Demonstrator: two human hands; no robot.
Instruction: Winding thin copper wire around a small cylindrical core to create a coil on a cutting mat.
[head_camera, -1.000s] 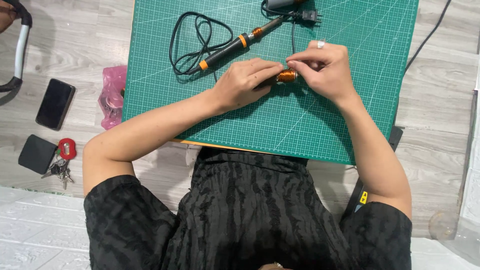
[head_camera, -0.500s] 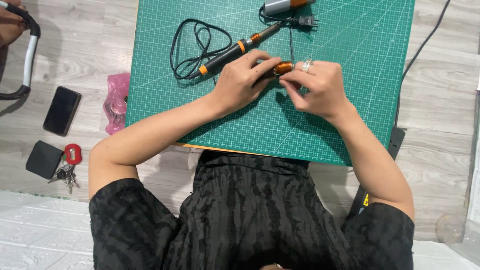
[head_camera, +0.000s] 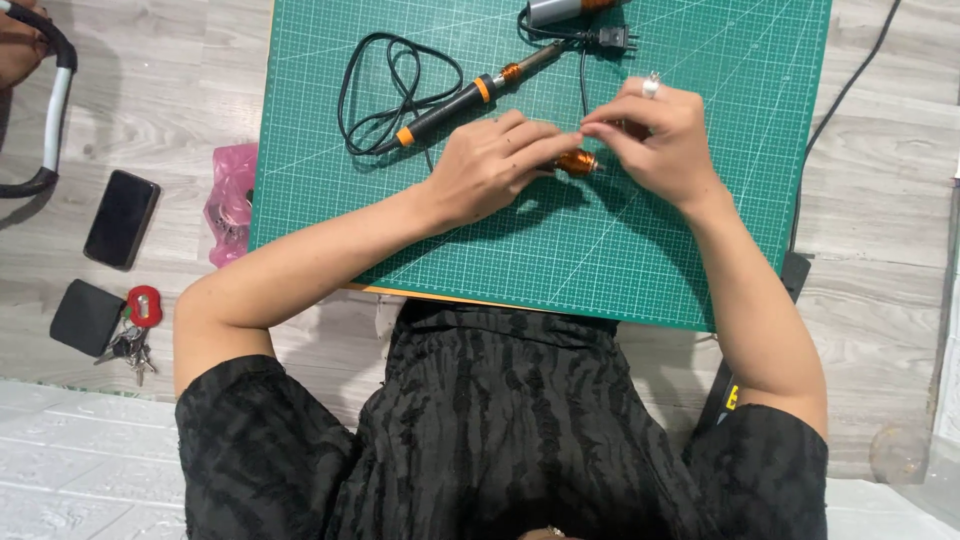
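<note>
Flanking a copper coil (head_camera: 577, 162): soldering iron (head_camera: 470, 98), black cord (head_camera: 385, 85).

A wooden floor (head_camera: 160, 90) carries a green mat (head_camera: 640, 250). On the mat lie a soldering iron (head_camera: 470, 100) and its cord (head_camera: 385, 85). Off the mat's left edge lie a pink bag (head_camera: 232, 205), phone (head_camera: 121, 219), wallet (head_camera: 86, 317) and keys (head_camera: 138, 335).

Copper coil (head_camera: 577, 162) half-hidden between hands (head_camera: 490, 165)

One head-worn camera looks steeply down from above the person, close over the green cutting mat (head_camera: 620, 240), whose far edge lies at the frame's top.
</note>
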